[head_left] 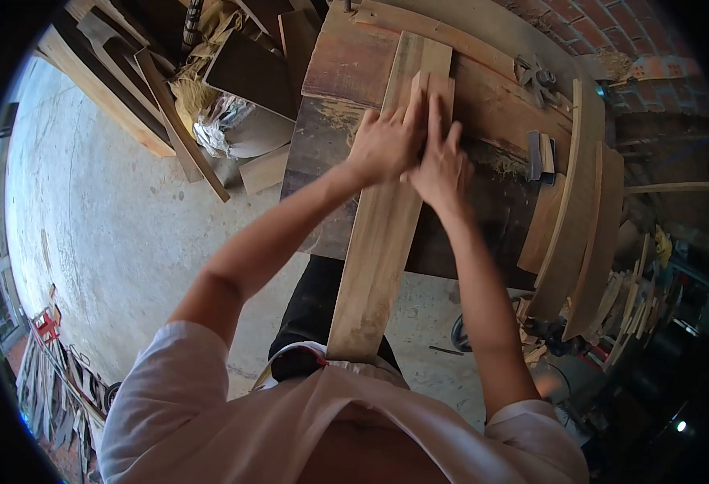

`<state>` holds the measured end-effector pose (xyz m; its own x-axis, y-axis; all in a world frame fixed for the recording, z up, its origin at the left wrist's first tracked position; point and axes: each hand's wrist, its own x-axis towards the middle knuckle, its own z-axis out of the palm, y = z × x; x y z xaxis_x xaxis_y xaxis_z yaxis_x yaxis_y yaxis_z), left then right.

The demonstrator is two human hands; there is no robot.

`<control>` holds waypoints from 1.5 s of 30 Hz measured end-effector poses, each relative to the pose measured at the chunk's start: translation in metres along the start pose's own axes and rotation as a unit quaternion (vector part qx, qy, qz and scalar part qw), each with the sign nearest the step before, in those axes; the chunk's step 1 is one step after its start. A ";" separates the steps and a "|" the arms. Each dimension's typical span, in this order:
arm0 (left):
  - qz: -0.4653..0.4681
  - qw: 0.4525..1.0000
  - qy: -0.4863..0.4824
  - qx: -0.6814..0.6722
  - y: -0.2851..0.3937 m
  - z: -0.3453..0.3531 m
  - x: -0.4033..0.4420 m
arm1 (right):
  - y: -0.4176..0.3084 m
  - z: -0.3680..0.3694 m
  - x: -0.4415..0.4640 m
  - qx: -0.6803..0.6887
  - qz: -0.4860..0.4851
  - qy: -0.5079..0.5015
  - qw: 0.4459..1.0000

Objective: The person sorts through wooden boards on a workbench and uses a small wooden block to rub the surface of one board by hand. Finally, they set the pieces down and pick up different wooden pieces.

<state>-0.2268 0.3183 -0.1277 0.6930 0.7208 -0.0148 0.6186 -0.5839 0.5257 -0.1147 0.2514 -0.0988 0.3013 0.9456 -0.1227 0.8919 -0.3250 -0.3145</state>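
A long, pale wooden board (383, 250) runs from my waist up across the dark workbench, its near end resting against my body. On its far part lies a small light wooden block (433, 82). My left hand (388, 143) holds the block's near left side, thumb out to the left and fingers pointing forward. Beside it, my right hand (442, 168) has its index finger stretched along the block and the other fingers partly bent. The two hands touch or nearly touch, and the block's underside is hidden.
The bench (322, 153) carries curved wooden pieces (443, 36), a metal knob-like fitting (544, 78) and small dark-sided blocks (542, 157). Curved boards (568, 218) lean at its right edge. Planks (116, 81) and a dark panel (250, 73) stand at left on the concrete floor (120, 242).
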 end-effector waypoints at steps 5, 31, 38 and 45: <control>0.015 0.999 -0.026 -0.015 -0.033 -0.015 0.133 | 0.041 0.016 0.140 -0.010 -0.011 0.071 0.997; -0.002 1.000 0.000 -0.011 -0.066 -0.040 0.109 | -0.016 0.015 0.128 -0.001 -0.018 0.058 0.998; -0.010 0.998 -0.008 -0.062 -0.033 -0.020 -0.013 | -0.040 0.015 -0.001 -0.032 -0.008 0.023 0.999; -0.104 0.988 -0.079 -0.083 0.047 0.024 -0.291 | -0.052 0.045 -0.252 0.067 -0.087 -0.083 0.990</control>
<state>-0.3905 0.0722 -0.1188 0.6140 0.7444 -0.2624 0.6936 -0.3502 0.6295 -0.2523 0.0292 -0.0935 0.0765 0.9756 -0.2058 0.8692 -0.1664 -0.4656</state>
